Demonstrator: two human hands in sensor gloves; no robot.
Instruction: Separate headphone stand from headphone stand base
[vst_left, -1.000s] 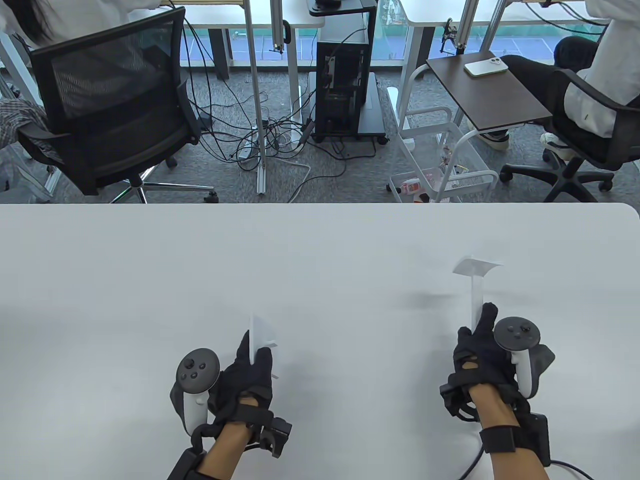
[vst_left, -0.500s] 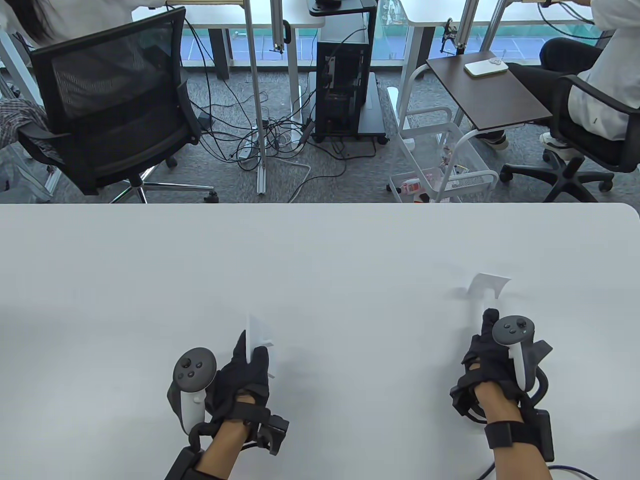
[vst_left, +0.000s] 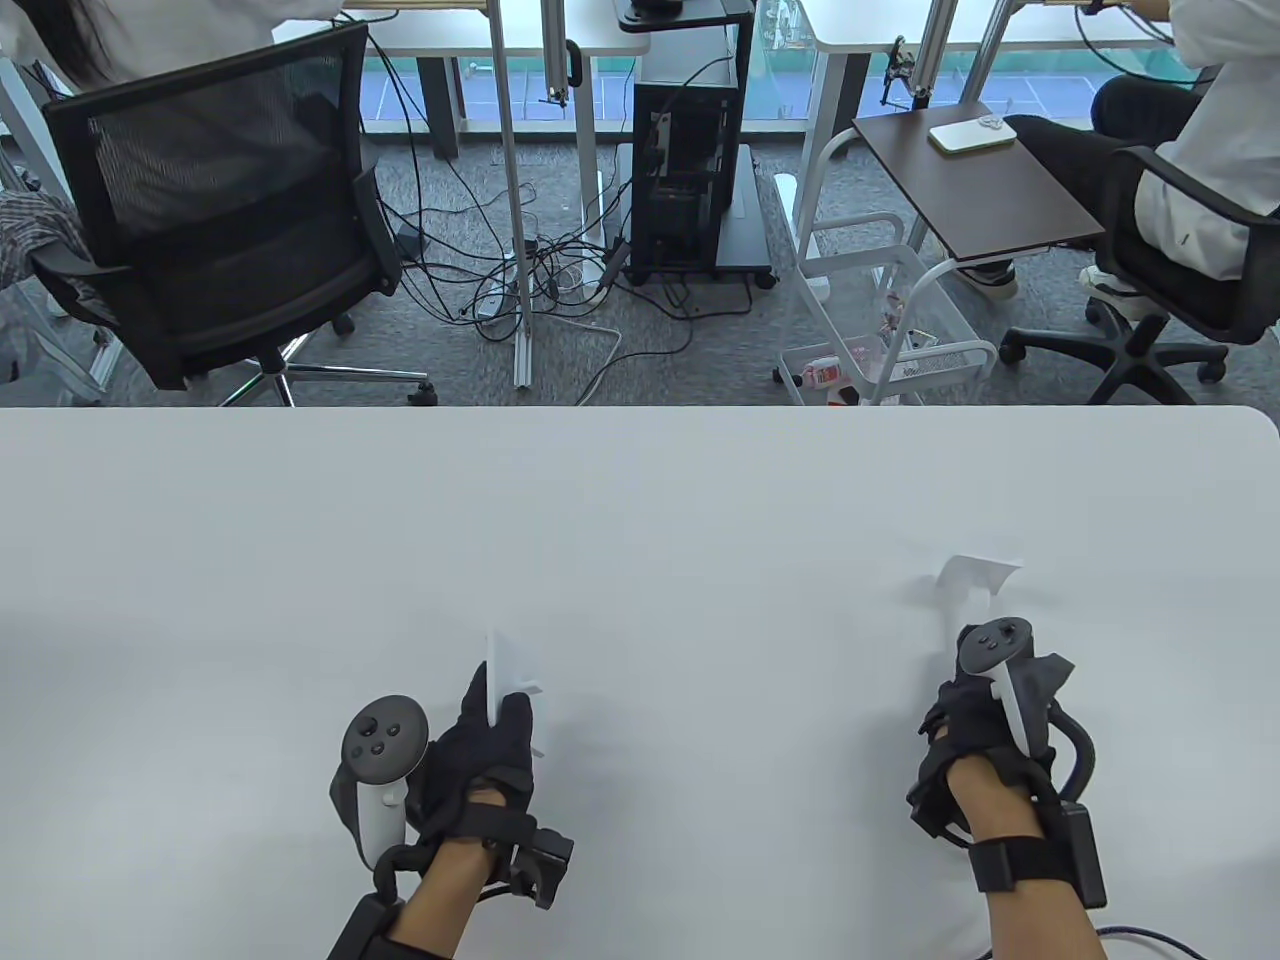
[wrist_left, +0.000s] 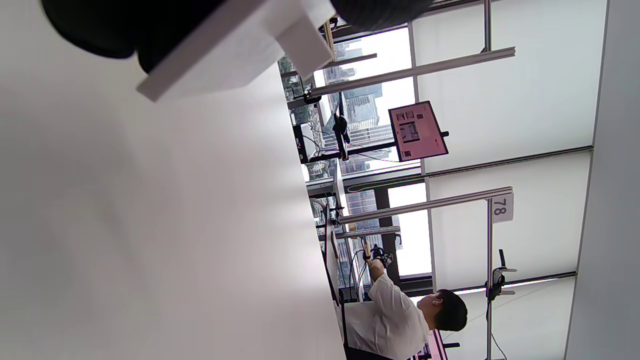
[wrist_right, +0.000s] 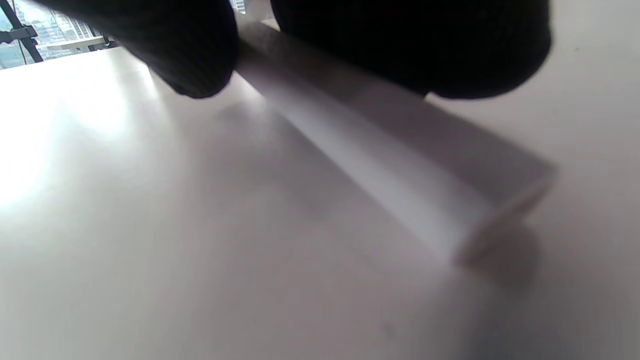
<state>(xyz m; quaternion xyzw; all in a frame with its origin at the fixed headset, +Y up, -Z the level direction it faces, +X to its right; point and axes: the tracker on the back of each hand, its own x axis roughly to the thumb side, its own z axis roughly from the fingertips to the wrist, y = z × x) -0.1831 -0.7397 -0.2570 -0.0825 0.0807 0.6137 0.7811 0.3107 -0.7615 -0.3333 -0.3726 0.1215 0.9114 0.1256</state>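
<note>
Left grip (vst_left: 480, 745) holds my headphone stand base (vst_left: 510, 665) on edge at 7 o'clock. Right grip (vst_left: 975, 715) clutches the headphone stand (vst_left: 975, 580) at 4 o'clock, low over the counter (vst_left: 640, 520), parts well apart.

white stand (vst_left: 975, 585), black gloved hands (vst_left: 480, 745)

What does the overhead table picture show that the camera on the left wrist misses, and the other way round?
Only the table view shows both hands: the left hand gripping the headphone stand base, the right hand holding the separate headphone stand, plus an office chair beyond the table.

Only the left wrist view shows a pink screen, a post tagged 78 and a man in white.

Both show the white table and the base.
</note>
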